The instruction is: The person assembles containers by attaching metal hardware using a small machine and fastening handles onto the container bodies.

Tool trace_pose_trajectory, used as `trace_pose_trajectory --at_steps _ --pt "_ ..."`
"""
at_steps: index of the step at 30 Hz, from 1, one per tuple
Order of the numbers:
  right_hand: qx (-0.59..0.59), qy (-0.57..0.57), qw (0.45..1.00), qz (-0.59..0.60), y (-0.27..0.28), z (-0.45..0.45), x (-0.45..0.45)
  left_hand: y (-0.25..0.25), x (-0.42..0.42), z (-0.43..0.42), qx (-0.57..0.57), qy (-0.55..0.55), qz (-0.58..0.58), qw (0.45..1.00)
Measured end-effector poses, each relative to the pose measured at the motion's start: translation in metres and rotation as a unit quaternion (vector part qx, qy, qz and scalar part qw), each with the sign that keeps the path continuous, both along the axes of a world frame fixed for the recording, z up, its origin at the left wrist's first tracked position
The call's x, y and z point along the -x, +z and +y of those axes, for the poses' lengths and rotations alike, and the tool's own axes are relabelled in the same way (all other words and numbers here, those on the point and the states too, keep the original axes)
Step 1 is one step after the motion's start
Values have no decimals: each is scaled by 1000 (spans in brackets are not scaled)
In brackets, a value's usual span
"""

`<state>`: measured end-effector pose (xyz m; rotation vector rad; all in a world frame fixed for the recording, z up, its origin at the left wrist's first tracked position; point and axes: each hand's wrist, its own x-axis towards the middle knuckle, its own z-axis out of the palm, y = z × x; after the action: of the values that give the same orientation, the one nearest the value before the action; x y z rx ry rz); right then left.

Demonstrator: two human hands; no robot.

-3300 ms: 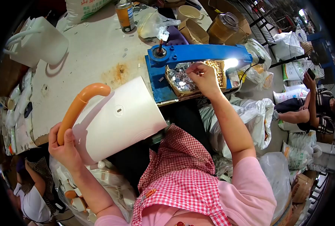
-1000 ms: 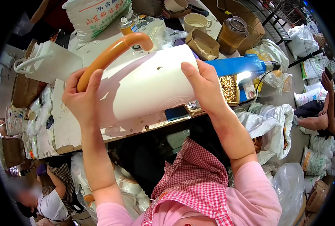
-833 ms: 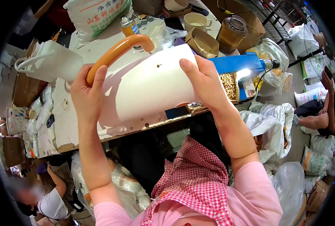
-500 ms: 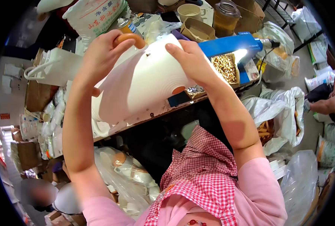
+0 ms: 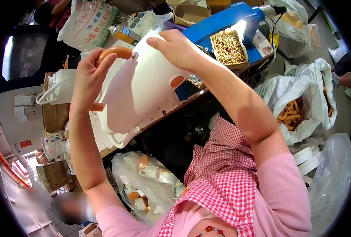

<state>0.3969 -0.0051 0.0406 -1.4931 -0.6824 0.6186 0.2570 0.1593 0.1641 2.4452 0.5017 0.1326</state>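
Note:
My left hand (image 5: 89,77) is closed around a curved orange-brown handle (image 5: 118,52), whose lower end shows below the fingers. One end of this handle lies against the wall of a large white plastic container (image 5: 143,83), by a small dark screw or hole. My right hand (image 5: 179,49) grips the container's upper edge, thumb on the outside and fingers hidden behind. The container is tilted on its side, with fine rings and an orange round spot (image 5: 177,81) on its right part. A white loop (image 5: 122,140) sticks out at its lower end.
A blue machine (image 5: 223,21) with a lit lamp stands behind a box of small brass-coloured screws (image 5: 229,47). An aerosol can (image 5: 124,33) lies near a printed sack (image 5: 90,23). Another white container (image 5: 61,87) is at left. A bag (image 5: 292,112) on the right holds orange handles.
The view has shifted and turned slightly. My left hand has brought the handle's end against the container wall beside the screw or hole; my right hand keeps its grip.

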Motion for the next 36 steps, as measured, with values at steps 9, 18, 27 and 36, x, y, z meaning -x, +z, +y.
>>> trace_pose_trajectory --at_steps 9,18,27,36 --pt "-2 -4 1000 -3 1 -2 2 3 -1 -8 -25 12 43 999" --pt "25 2 1000 -6 8 -5 5 11 -3 -8 19 20 100 995" --pt "37 6 999 -4 12 -7 7 5 -4 -19 -128 -5 87 988" --pt "34 -4 999 30 12 -6 8 6 -5 -28 -159 13 99 982"
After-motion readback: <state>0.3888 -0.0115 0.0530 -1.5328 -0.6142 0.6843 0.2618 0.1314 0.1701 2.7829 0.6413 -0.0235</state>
